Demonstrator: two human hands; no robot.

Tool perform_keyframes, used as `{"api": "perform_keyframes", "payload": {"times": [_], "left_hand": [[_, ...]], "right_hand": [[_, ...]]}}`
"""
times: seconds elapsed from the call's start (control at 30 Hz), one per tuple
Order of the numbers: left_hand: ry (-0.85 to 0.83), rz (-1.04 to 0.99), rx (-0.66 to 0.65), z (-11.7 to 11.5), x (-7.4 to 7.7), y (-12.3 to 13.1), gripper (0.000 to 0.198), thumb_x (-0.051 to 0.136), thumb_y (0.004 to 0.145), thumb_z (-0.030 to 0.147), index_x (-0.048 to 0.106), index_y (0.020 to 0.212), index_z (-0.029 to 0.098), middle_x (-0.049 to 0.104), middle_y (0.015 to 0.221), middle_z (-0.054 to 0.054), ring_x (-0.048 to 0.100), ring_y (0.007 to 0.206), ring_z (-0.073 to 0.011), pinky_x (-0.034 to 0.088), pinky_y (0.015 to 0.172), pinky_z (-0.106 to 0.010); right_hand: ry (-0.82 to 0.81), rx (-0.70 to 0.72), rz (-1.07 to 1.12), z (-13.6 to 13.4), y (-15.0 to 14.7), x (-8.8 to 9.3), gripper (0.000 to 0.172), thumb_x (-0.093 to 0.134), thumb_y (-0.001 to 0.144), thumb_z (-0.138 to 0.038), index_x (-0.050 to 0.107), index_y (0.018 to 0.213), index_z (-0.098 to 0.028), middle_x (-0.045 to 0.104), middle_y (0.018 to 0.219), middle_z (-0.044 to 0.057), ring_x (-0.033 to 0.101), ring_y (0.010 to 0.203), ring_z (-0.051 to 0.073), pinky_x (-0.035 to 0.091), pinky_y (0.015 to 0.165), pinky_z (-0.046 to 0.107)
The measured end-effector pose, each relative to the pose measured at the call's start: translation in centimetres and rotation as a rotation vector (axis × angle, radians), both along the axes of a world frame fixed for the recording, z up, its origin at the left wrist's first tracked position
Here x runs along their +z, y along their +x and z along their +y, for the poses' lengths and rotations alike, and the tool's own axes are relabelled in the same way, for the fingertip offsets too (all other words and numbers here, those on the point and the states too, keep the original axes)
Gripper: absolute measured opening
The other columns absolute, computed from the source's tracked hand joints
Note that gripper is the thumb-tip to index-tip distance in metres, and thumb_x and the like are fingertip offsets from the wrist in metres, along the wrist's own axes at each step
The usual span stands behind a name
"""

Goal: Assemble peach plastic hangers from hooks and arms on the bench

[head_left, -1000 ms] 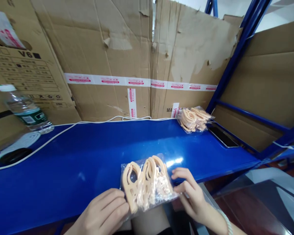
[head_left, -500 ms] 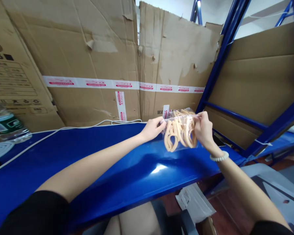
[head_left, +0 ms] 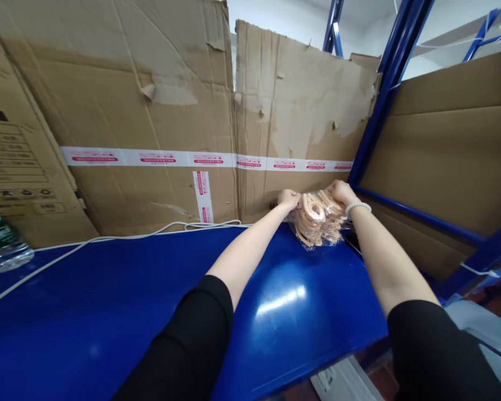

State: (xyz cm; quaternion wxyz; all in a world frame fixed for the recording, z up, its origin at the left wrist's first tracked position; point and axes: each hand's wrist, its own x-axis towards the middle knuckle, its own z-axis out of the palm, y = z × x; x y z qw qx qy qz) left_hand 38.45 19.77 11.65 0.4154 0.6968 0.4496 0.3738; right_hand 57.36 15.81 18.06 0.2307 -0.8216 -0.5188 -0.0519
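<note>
A clear plastic bag of peach-coloured plastic hooks rests on the pile of like bags at the far right of the blue shelf, against the cardboard wall. My left hand is closed on the bag's left top edge. My right hand, a bead bracelet at its wrist, is closed on the right top edge. Both arms stretch far forward in black sleeves.
Torn cardboard boxes with red-and-white tape stand behind the shelf. A white cable runs along the back. A water bottle sits at the left edge. Blue rack posts and more cardboard rise at right.
Both hands lifted the bag from the shelf's front edge, carried it forward and to the right, and lowered it onto the pile by the cardboard.
</note>
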Motion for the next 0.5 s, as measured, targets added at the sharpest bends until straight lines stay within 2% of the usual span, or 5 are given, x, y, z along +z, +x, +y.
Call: {"api": "perform_keyframes", "payload": {"times": [0.17, 0.23, 0.33, 0.43, 0.5], "left_hand": [[0.024, 0.185, 0.011, -0.4, -2.4, -1.8, 0.030, 0.062, 0.099, 0.036, 0.063, 0.119, 0.013, 0.067, 0.113, -0.009, 0.068, 0.093, -0.0193, 0.060, 0.080, -0.038], [0.078, 0.264, 0.035, -0.9, -2.9, -3.3, 0.029, 0.062, 0.099, 0.036, 0.063, 0.119, 0.014, 0.067, 0.115, -0.009, 0.068, 0.096, -0.0199, 0.060, 0.083, -0.039], [0.197, 0.390, 0.085, -2.0, -3.5, -6.8, 0.029, 0.062, 0.099, 0.036, 0.064, 0.120, 0.016, 0.066, 0.121, -0.010, 0.066, 0.105, -0.0225, 0.057, 0.091, -0.043], [0.318, 0.494, 0.124, -3.3, -4.5, -11.4, 0.031, 0.063, 0.098, 0.036, 0.063, 0.122, 0.016, 0.064, 0.124, -0.010, 0.064, 0.111, -0.0247, 0.055, 0.096, -0.047], [0.394, 0.535, 0.140, -4.3, -5.5, -14.8, 0.032, 0.063, 0.098, 0.035, 0.063, 0.123, 0.015, 0.064, 0.125, -0.011, 0.064, 0.112, -0.0254, 0.055, 0.096, -0.048]], "right_hand": [[-0.055, -0.084, 0.042, 0.2, -0.2, -1.1, 0.038, 0.068, 0.097, -0.035, 0.061, 0.127, -0.013, 0.063, 0.127, 0.013, 0.066, 0.107, 0.025, 0.058, 0.090, 0.044], [0.007, -0.084, 0.035, -0.5, -0.8, -0.4, 0.038, 0.068, 0.096, -0.035, 0.061, 0.126, -0.013, 0.063, 0.126, 0.013, 0.065, 0.108, 0.025, 0.057, 0.091, 0.045], [0.191, -0.030, -0.010, -2.2, -3.1, 0.7, 0.029, 0.054, 0.102, -0.024, 0.061, 0.124, -0.008, 0.058, 0.131, 0.021, 0.057, 0.121, 0.032, 0.049, 0.100, 0.050], [0.426, 0.224, -0.115, -4.5, -8.1, 0.1, 0.035, 0.034, 0.098, -0.009, 0.057, 0.125, -0.006, 0.047, 0.139, 0.026, 0.038, 0.137, 0.036, 0.034, 0.111, 0.052], [0.500, 0.500, -0.183, -6.3, -13.0, -1.7, 0.034, 0.037, 0.095, -0.008, 0.059, 0.120, -0.009, 0.049, 0.136, 0.023, 0.042, 0.132, 0.032, 0.035, 0.111, 0.046]]}}
